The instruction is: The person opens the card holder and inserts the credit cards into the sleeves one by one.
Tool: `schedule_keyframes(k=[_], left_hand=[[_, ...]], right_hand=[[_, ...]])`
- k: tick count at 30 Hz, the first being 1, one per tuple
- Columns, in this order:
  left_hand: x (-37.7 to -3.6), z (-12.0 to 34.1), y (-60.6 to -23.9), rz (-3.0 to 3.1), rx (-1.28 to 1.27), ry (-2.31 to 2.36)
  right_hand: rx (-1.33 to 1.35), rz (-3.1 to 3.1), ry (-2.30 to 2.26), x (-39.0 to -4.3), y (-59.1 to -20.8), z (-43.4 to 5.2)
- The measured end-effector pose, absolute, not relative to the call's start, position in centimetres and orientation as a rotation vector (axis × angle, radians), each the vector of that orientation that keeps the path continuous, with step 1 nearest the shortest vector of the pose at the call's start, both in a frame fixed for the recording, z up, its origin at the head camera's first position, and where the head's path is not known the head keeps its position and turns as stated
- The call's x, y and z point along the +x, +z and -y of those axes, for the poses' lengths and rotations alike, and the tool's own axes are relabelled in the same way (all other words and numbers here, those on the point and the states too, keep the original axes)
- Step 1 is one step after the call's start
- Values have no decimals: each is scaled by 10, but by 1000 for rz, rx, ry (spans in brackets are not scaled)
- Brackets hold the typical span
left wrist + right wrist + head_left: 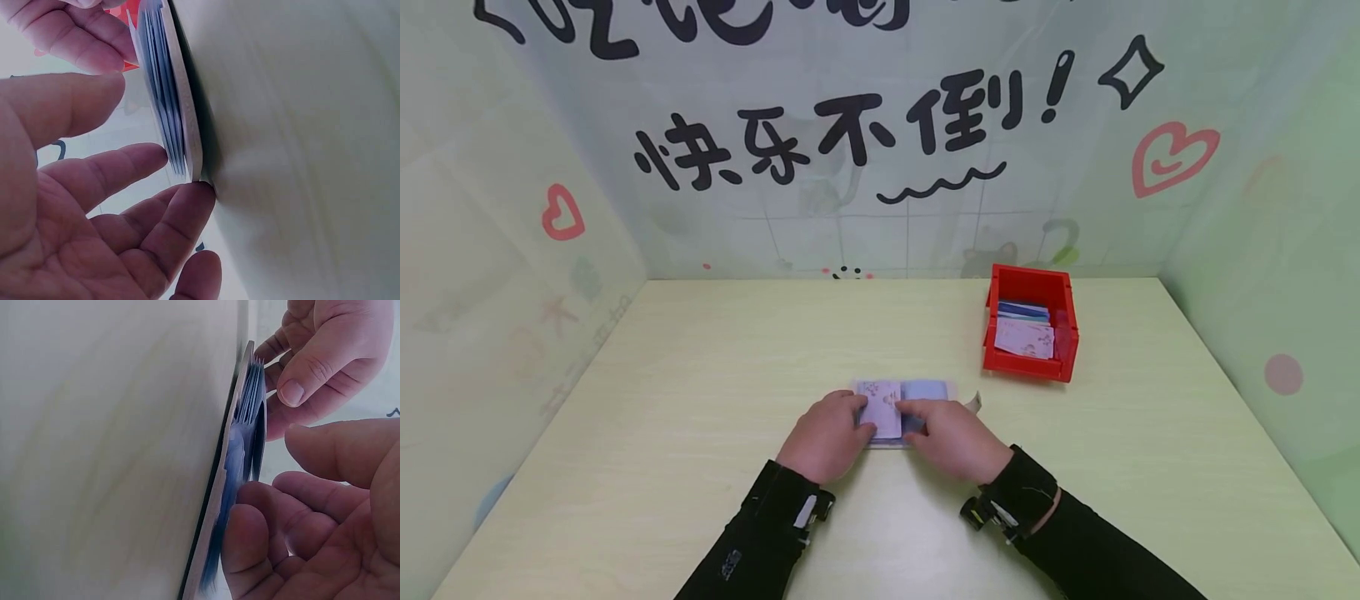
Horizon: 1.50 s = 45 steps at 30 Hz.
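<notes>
A small open booklet [927, 389] lies flat on the table, its right part pale blue. On its left part is a pink patterned leaf [882, 408]. My left hand [827, 437] touches the booklet's left edge with bent, spread fingers. From the right, my right hand [955, 437] lays its index fingertip at the pink leaf's right edge. Side-on in the left wrist view, thin bluish sheets [164, 94] stack on a thicker cover [190, 125]. In the right wrist view the thumb [331, 450] stands apart from the booklet [249, 394].
A red bin [1030, 364] stands at the back right, with several pink and blue paper pieces [1024, 337] inside. A small greyish tab [974, 403] sticks out behind the right hand. Printed cloth walls [820, 242] enclose the pale table [737, 350] on three sides.
</notes>
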<state>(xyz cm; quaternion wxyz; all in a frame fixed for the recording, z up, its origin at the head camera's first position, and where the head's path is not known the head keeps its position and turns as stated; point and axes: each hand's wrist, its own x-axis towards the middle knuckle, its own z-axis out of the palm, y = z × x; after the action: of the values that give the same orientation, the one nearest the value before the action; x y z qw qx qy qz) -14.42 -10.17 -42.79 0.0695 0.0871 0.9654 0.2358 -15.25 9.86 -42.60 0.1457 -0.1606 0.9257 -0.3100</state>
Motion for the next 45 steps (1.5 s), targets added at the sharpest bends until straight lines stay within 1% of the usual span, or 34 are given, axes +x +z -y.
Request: schedule_keyframes(k=[29,40,45], left_hand=[[-146,101,-429,-2912,292,747],[-145,102,-428,-2924,232,765],[-145,102,-428,-2972,251,747]], right_hand=[[-543,-2642,-809,-148,-427,-96],[-433,-2656,-962,-151,-419,-102],[-397,-2660,-1008,-152,-417,-105]])
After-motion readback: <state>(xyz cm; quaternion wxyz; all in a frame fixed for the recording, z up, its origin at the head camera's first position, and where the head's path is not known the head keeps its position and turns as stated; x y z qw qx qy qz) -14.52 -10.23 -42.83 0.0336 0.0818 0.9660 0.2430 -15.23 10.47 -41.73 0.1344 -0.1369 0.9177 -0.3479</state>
